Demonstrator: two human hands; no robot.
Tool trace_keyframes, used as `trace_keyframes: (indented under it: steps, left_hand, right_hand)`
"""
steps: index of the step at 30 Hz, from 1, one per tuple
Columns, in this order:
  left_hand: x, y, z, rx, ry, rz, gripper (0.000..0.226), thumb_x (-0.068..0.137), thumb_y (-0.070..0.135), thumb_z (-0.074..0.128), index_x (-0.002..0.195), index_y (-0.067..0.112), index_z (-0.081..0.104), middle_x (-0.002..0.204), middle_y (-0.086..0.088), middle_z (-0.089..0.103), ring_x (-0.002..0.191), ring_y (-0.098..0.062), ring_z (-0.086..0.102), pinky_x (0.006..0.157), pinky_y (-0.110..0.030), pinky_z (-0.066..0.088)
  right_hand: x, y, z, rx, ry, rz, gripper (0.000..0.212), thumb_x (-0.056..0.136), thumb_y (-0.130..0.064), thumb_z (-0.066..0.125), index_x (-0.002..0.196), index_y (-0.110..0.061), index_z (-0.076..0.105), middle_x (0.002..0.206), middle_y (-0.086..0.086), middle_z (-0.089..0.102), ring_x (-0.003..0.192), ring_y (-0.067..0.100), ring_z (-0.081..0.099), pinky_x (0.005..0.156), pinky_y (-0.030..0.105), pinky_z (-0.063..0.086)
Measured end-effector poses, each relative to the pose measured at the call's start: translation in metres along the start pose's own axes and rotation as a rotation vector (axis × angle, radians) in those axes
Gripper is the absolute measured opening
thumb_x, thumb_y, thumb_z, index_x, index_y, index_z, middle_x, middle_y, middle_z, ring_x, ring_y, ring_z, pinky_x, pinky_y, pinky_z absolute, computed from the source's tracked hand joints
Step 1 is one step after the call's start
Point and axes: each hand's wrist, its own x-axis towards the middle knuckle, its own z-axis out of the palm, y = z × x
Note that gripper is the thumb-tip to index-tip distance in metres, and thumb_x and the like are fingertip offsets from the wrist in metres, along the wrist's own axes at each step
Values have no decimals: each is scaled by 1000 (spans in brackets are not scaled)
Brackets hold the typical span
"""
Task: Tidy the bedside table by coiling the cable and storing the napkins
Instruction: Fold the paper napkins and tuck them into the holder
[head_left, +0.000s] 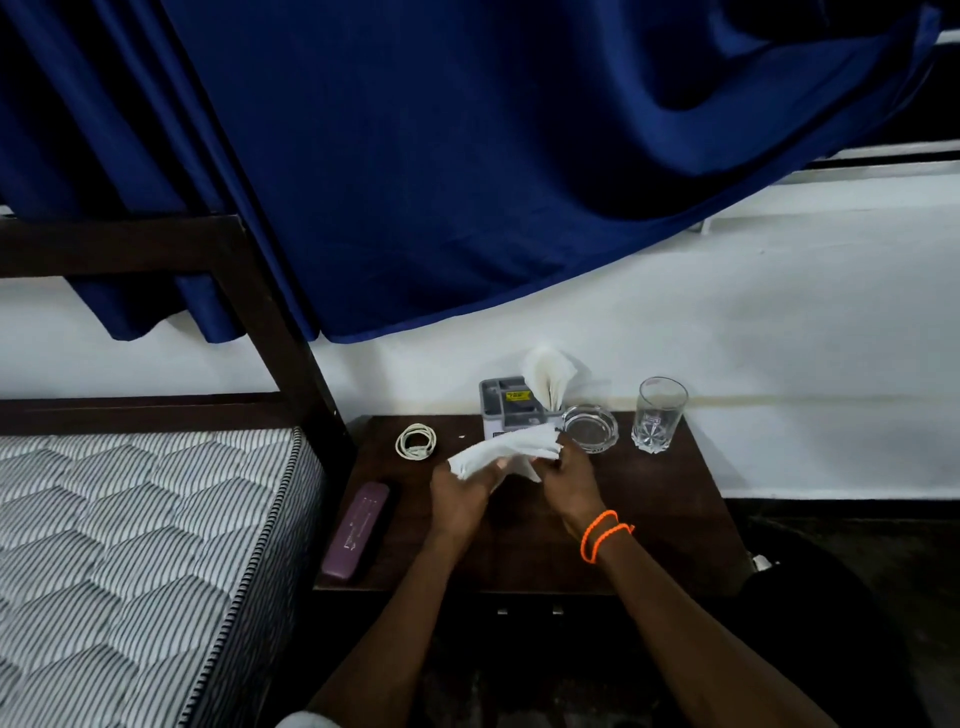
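A white napkin (506, 449) is stretched between my two hands above the dark wooden bedside table (649, 509). My left hand (460, 499) grips its lower left end, and my right hand (566, 478), with orange bands on the wrist, grips its upper right end. Behind it stands a grey holder (506, 408) with more white napkins (553, 376) fanned upright in it. A white cable (415, 441) lies coiled on the table's back left part, apart from both hands.
A glass ashtray (590, 428) and an empty drinking glass (658, 415) stand at the back right. A purple case (356, 527) lies along the table's left edge. A striped mattress (130, 545) and dark bed frame (280, 332) are at left, blue curtain (441, 156) above.
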Motion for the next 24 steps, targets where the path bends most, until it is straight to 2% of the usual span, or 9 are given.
trace_keyframes:
  steps: [3,5,9,11,15,17,19,22,24]
  left_hand:
    - [2,-5,0,-34,30,-56,31,72,2,87,92,25,80,97,3,80,90,-8,76,76,-20,57]
    - [1,-13,-2,-17,66,-122,44,65,6,93,102,23,76,101,3,79,92,-7,75,79,-22,58]
    - [5,-22,-5,69,128,-163,59,65,10,94,119,12,72,110,-1,77,100,-16,73,91,-35,59]
    - [6,-21,-5,66,158,-186,48,67,11,92,111,13,75,108,-3,77,97,-18,73,91,-39,60]
    - [10,-17,-2,35,195,-157,27,73,12,88,94,25,76,103,-5,79,88,-14,75,85,-32,60]
    - [11,-17,-2,29,170,-168,29,72,11,89,94,25,77,101,-4,79,91,-17,76,85,-34,60]
    - [9,-20,-3,89,151,-220,41,66,10,93,104,16,77,104,-7,78,96,-22,75,87,-41,61]
    - [2,-23,-6,205,126,-266,55,60,14,97,110,8,76,106,-12,77,98,-25,74,87,-47,61]
    - [2,-21,-7,265,117,-237,55,60,18,97,110,9,76,106,-9,78,98,-21,73,87,-44,61]
  right_hand:
    - [2,0,0,-15,-60,47,34,87,6,64,120,-1,65,118,11,70,110,21,64,100,34,50]
    - [2,5,1,-30,-134,89,45,83,11,62,126,0,62,125,14,68,117,25,62,104,40,49]
    - [3,13,0,-42,-148,121,47,82,11,60,126,-3,63,123,12,69,115,26,64,101,39,51]
    - [5,14,1,-71,-136,120,38,85,7,61,122,-1,65,119,14,71,111,27,66,97,39,52]
    - [10,13,7,-177,-6,103,26,90,-6,65,115,2,68,116,18,71,112,32,64,99,44,49]
    - [11,11,9,-163,32,124,28,90,-9,67,116,0,68,117,17,70,112,30,64,100,44,49]
    - [8,11,10,-144,-32,157,32,86,-4,69,118,-2,69,117,15,72,112,29,66,100,44,51]
    - [3,16,5,-235,-161,127,27,76,0,78,102,-4,73,102,11,75,97,26,69,87,36,55]
    - [5,12,0,-272,-165,111,32,74,-1,80,104,-6,71,100,7,72,92,22,66,81,29,51]
